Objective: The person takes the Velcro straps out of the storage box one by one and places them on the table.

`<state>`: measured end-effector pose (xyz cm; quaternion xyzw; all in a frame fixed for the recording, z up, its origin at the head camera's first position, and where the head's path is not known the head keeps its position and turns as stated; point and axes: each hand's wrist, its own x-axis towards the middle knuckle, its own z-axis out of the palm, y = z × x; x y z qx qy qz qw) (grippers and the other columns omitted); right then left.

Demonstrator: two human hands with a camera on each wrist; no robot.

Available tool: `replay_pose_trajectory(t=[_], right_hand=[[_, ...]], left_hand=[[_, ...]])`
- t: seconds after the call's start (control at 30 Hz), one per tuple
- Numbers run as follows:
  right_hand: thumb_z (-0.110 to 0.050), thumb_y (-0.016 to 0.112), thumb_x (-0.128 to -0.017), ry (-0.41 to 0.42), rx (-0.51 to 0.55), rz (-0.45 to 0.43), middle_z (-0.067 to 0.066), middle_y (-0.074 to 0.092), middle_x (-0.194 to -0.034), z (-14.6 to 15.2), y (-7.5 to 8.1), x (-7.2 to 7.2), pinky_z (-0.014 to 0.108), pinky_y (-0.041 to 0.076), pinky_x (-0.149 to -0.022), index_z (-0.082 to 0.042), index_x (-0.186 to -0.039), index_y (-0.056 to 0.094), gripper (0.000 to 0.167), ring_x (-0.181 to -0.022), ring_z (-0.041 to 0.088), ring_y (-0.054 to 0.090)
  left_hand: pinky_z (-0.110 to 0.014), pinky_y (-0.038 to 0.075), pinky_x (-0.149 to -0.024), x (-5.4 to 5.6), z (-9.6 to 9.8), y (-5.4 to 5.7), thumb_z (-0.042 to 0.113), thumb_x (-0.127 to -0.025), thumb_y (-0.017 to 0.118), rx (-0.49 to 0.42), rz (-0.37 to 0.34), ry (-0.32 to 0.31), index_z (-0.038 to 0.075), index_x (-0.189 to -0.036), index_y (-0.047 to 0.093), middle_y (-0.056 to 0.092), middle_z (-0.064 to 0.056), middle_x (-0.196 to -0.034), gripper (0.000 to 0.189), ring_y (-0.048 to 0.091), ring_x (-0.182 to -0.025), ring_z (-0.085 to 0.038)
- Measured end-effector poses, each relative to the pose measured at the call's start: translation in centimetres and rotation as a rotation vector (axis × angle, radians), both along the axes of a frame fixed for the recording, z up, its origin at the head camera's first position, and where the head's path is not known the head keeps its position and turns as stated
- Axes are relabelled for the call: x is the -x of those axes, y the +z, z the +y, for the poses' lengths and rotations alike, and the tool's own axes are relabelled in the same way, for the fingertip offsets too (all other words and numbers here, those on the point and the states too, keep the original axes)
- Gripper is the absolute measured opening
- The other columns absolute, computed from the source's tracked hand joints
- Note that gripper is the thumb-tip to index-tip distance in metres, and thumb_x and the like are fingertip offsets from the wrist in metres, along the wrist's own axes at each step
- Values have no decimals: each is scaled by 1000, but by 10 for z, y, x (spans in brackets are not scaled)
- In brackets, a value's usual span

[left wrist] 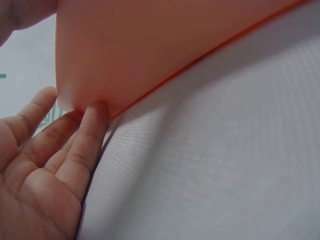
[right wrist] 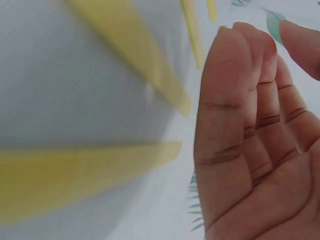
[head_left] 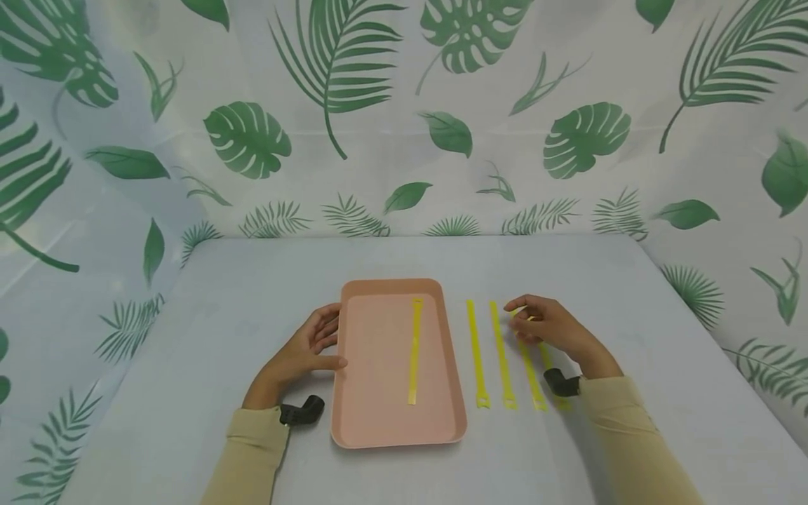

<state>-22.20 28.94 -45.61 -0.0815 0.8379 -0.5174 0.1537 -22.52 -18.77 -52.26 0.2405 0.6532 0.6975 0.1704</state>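
A pink rectangular tray (head_left: 379,428) lies on the table with one yellow cable strap (head_left: 414,358) lengthwise inside it. At the tray's left side is my left hand (head_left: 309,351), its thumb over the rim and its fairly straight fingers touching the outer wall (left wrist: 125,50). To the right of the tray, several more yellow cable straps (head_left: 477,351) lie in a row, slotted heads toward me. Over the upper ends of the right-hand straps hovers my right hand (head_left: 546,326), fingers loosely bent. In the right wrist view nothing shows between the thumb and fingers (right wrist: 225,100).
A white cloth covers the table (head_left: 265,273). Behind it and along both sides hangs a white curtain (head_left: 379,154) printed with green leaves. Each wrist wears a small black camera, the left one (head_left: 303,410) close beside the tray.
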Motion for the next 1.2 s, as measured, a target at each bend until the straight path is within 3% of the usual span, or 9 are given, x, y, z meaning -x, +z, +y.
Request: replay_pose_trajectory(t=[0.27,0.73,1.2], right_hand=[[-3,66,-106,30,10,73,15,66,-101,-18,2,6,32,64,-73,15,-136,57,36,-85,22,70],[-1,68,-104,86,42,88,15,67,-101,-48,10,16,34,65,-77,16,-134,58,36,-88,26,72],[4,67,-103,208,78,129,16,69,-101,-72,14,27,31,63,-79,19,-132,59,33,-87,25,70]], left_hand=[[-21,48,-114,0,0,1,5,-87,90,3,2,-6,-11,-165,18,20,-35,-172,108,27,-155,-57],[-23,47,-116,2,-1,-2,6,-88,90,5,4,-12,-10,-166,18,20,-33,-174,108,26,-157,-55],[-23,47,-116,3,-2,-1,8,-86,92,-14,-10,-11,-9,-166,19,20,-32,-173,109,25,-158,-54]])
